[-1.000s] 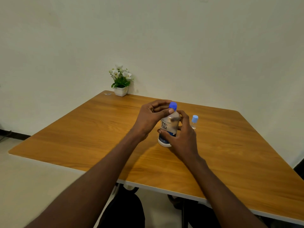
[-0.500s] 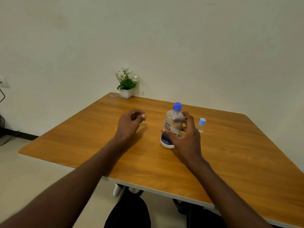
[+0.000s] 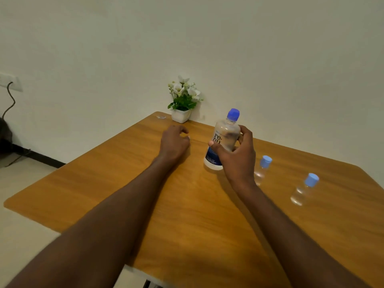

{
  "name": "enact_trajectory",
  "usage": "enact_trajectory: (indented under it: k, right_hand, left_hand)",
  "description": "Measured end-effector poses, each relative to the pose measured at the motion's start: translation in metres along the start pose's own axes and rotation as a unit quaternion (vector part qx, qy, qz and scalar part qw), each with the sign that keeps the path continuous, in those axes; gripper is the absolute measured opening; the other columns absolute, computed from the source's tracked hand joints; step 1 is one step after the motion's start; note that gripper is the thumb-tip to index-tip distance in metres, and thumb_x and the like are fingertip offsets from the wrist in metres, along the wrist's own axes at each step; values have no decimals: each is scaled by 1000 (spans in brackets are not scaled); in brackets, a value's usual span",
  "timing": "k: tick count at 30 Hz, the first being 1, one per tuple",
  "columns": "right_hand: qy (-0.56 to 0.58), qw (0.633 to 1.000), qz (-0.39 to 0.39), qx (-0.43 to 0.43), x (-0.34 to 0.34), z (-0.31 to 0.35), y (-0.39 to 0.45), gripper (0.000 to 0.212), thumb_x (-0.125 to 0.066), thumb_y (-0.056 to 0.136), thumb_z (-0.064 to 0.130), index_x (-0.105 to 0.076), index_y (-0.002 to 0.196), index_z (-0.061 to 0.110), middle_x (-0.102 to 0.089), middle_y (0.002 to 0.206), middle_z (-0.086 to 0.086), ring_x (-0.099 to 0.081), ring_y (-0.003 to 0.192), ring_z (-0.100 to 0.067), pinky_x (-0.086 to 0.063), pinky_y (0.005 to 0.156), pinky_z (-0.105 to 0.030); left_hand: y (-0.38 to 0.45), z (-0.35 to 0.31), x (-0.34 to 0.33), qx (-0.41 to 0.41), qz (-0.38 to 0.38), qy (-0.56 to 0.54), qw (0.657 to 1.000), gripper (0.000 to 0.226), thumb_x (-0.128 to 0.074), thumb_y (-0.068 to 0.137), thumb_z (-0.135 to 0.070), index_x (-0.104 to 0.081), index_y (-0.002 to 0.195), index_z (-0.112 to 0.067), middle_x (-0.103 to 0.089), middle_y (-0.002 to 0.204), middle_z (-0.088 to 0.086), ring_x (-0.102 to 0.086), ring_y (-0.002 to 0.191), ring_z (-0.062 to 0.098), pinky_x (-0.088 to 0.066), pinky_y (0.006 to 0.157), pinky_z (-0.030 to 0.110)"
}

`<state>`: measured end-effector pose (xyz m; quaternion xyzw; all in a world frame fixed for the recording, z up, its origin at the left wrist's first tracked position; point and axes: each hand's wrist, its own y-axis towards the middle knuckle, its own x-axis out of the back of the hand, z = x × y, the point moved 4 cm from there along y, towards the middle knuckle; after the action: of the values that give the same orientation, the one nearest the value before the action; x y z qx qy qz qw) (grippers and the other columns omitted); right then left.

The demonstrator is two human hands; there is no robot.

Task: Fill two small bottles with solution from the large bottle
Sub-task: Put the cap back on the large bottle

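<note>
Since a second ago the left hand [image 3: 174, 142] has left the blue cap [image 3: 233, 114] and rests loosely curled, empty. Right hand [image 3: 236, 154] grips the large bottle [image 3: 223, 140] mid-table – capped small bottles [image 3: 262, 170] [image 3: 304, 190] stand toward the right edge. Smooth, likely slippery plastic – best held at the waist.

Bare tabletop [image 3: 128, 190] left of large bottle [image 3: 223, 140]

Wooden worktop [image 3: 128, 190], rounded corners. White pot of white flowers [image 3: 183, 101] at its 12 o'clock corner, against the wall. Wall socket [image 3: 11, 82] with dark cable [image 3: 9, 100] at 9 o'clock.
</note>
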<state>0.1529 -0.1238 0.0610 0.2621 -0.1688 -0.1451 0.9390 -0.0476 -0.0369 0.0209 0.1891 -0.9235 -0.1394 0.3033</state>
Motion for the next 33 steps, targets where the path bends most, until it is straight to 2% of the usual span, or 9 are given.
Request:
enact_trajectory:
  k: [3, 6, 11, 14, 18, 26, 33]
  right_hand:
    - [-8, 1000, 6, -15, -25, -14, 33, 85, -90, 79, 33, -41, 148, 23, -56, 146, 2, -55, 121, -11, -54, 96, -35]
    - [-18, 999, 10, -34, -49, -30, 64, 84, -89, 81, 29, -39, 147, 20, -54, 148, -1, -56, 124, -15, -54, 99, -36]
    - [-11, 997, 1, -80, -83, -55, 108, 76, -88, 83, 23, -40, 142, 17, -56, 144, -2, -59, 129, -23, -54, 103, -37]
    - [-4, 996, 2, -90, -100, -61, 125, 74, -86, 85, 21, -38, 141, 16, -55, 144, -4, -59, 128, -23, -51, 100, -32]
    - [1, 995, 9, -100, -119, -70, 141, 72, -84, 88, 17, -37, 142, 16, -54, 147, -5, -58, 132, -24, -49, 107, -37]
    - [-5, 993, -1, -119, -130, -90, 168, 73, -83, 88, 20, -37, 144, 17, -53, 149, -6, -58, 132, -26, -50, 109, -42]
    - [-24, 991, 10, -130, -135, -106, 180, 74, -84, 87, 23, -41, 147, 15, -54, 149, -8, -56, 135, -27, -48, 110, -40]
  left_hand:
    - [17, 9, -4, 29, -3, -1, 1000, 38, -73, 93, -23, -68, 130, -16, -68, 131, 7, -64, 118, 21, -50, 92, 29]
    - [22, 14, -13, 37, 37, 42, 998, 50, -72, 92, -30, -63, 139, -18, -65, 137, 7, -61, 123, 25, -52, 100, 37]
    - [20, 7, -17, 6, 86, 146, 985, 53, -67, 95, -41, -57, 143, -21, -56, 146, 4, -47, 137, 27, -38, 112, 47]
    - [20, 6, -19, -5, 92, 160, 983, 53, -65, 96, -44, -58, 143, -21, -56, 146, 3, -46, 138, 26, -35, 113, 48]
    - [22, 9, -21, -7, 96, 165, 982, 52, -66, 95, -46, -59, 141, -21, -56, 145, 3, -46, 137, 26, -36, 112, 49]
    - [22, 9, -23, -13, 97, 181, 979, 49, -64, 96, -48, -62, 137, -22, -56, 144, 2, -45, 137, 25, -35, 112, 48]
    - [22, 7, -23, -12, 99, 186, 978, 47, -62, 97, -48, -62, 137, -23, -55, 145, 1, -44, 138, 24, -35, 112, 49]
